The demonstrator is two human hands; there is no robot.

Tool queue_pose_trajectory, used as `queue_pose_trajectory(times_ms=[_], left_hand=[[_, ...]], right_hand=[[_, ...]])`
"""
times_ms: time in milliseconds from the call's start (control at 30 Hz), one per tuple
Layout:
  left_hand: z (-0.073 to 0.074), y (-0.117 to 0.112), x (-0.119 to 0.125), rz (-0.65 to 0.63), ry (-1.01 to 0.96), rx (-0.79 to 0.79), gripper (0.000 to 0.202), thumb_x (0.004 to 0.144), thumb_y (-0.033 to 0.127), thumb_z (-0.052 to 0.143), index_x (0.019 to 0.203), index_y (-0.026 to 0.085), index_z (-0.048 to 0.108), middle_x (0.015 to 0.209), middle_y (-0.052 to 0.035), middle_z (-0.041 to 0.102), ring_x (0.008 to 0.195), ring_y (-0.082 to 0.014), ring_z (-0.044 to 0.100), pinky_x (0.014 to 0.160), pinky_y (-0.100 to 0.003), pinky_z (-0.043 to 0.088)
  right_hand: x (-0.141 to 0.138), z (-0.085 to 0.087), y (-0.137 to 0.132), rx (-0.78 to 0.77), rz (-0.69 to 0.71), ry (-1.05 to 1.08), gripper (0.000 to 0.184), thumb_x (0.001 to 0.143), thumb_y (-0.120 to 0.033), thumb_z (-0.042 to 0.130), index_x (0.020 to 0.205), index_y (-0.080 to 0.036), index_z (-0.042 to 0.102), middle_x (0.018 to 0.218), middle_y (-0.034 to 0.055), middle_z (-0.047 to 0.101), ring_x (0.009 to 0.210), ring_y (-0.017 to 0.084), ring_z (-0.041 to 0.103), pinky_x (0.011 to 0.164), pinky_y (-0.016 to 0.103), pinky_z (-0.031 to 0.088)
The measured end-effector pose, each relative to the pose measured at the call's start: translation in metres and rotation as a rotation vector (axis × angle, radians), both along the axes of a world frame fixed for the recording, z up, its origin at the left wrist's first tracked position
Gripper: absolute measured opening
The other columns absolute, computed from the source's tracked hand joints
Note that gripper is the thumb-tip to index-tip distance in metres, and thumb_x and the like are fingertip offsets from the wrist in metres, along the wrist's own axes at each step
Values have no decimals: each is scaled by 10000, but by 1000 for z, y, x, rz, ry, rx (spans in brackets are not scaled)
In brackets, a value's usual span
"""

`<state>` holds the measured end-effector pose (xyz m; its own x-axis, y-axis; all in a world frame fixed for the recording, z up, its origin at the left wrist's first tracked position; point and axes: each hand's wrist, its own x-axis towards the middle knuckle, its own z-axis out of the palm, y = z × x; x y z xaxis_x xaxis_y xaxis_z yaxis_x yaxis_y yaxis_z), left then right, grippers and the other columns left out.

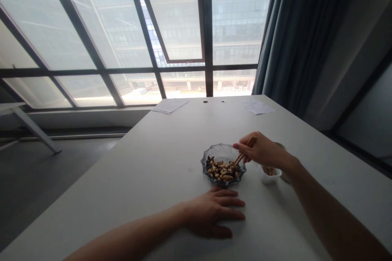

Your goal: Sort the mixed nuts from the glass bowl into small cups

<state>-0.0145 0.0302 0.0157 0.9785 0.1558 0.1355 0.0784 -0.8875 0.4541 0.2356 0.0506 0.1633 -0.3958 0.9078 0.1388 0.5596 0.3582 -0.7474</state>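
Observation:
A glass bowl with a scalloped rim (221, 149) stands on the white table, holding a mix of pale nuts that look like peanuts (226, 177) and dark seeds. My right hand (257, 149) grips wooden chopsticks (244, 153), their tips down among the nuts. Just in front of the bowl, my left hand (216, 213) lies flat on the table with fingers spread, holding nothing. A small white dish (269, 178) with brownish pieces in it sits right of the bowl, partly under my right wrist. Behind it is another round container (281, 145), mostly hidden by my right arm.
Sheets of paper lie at the far left (170, 106) and far right (259, 107) of the white table (147, 171). Two small round fittings are near its far edge. Beyond stand large windows and a dark curtain (294, 40). Part of another table (33, 126) shows at left.

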Motion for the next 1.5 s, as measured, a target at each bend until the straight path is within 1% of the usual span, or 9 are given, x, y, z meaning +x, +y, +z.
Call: queue_pose_trajectory(times_ms=[100,200,400,533,700,867,1033,1233,1500], left_hand=[[1,0,0,3,0,-5,576,989,554,572,1497,285,534,1598,-59,475,1494,-347,391,1230,-491,288],[2,0,0,0,1,-7,566,991,531,572,1499,287,532,1596,-56,478,1495,-342,392,1232,-488,288],[5,-1,0,1,3,-19,578,976,517,609,1503,294,529,1587,-71,488,1485,-354,406,1234,-493,291],[7,-1,1,-2,10,-24,580,982,538,601,1503,293,528,1592,-68,481,1491,-348,397,1237,-490,290],[10,-1,1,2,22,-21,598,976,566,605,1506,302,520,1591,-66,483,1489,-349,402,1234,-487,306],[7,0,1,-1,20,-21,598,973,553,611,1505,292,526,1586,-77,488,1486,-359,403,1232,-493,303],[6,-1,0,-1,14,-18,584,978,525,610,1507,292,525,1594,-67,479,1490,-350,398,1237,-490,287],[6,-1,1,-2,20,-2,569,987,517,585,1505,289,522,1602,-51,469,1496,-340,389,1230,-489,297],[5,-1,0,-3,11,2,563,994,518,573,1501,279,526,1600,-56,472,1498,-338,387,1231,-479,297]], right_hand=[[4,7,-5,39,-29,-16,594,945,-667,565,582,-198,530,582,57,678,570,207,693,524,278,501],[19,20,-13,91,-96,-20,552,939,-649,596,629,-193,621,622,69,709,590,225,708,537,296,520],[80,44,-23,233,-425,24,509,865,-678,678,694,-200,700,689,115,752,665,305,755,558,354,576],[120,41,-12,257,-587,5,506,868,-666,684,685,-195,701,694,164,753,657,323,743,574,386,568],[141,27,8,171,-611,-14,479,879,-625,703,705,-179,716,704,183,752,655,333,738,618,422,580],[122,34,5,140,-569,102,475,849,-631,733,766,-163,729,748,189,765,707,335,759,681,428,614],[74,37,-6,108,-300,118,460,834,-634,744,778,-177,744,704,108,761,675,272,749,611,352,600],[28,16,2,10,-22,-10,439,894,-587,696,801,-163,766,678,66,749,615,195,699,567,280,510],[17,-3,14,-22,11,-12,503,919,-604,655,707,-150,701,663,80,740,612,201,704,555,269,503]])
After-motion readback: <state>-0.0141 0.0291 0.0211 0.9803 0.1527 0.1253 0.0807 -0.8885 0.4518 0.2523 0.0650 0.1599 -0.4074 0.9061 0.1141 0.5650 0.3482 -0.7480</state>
